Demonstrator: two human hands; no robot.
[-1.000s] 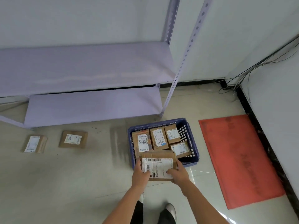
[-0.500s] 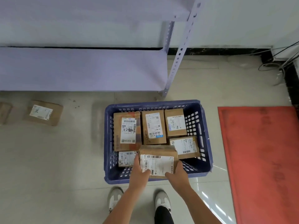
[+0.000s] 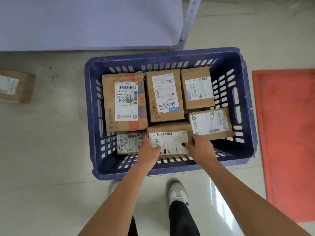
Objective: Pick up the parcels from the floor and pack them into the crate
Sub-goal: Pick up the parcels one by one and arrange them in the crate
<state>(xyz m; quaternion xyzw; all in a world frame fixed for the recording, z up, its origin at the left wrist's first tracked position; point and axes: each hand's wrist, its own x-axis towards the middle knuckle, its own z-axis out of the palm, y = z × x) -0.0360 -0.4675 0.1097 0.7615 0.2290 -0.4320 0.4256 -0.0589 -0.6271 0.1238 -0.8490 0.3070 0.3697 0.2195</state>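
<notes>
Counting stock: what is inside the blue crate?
Blue crate holds six labelled cardboard parcels; both hands grip the near-middle parcel. Anything beneath the parcels is covered.

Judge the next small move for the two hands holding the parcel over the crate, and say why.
Probably lower the held parcel into the near-middle gap of the blue crate and release. Left hand and right hand grip its ends, and it sits between the small parcel and the right-hand parcel, apparently not yet resting.

Floor (image 3: 51, 150): pale tiles under my feet.
On it: blue crate (image 3: 245, 103), red mat (image 3: 286, 133), one parcel (image 3: 15, 86) at left.
</notes>
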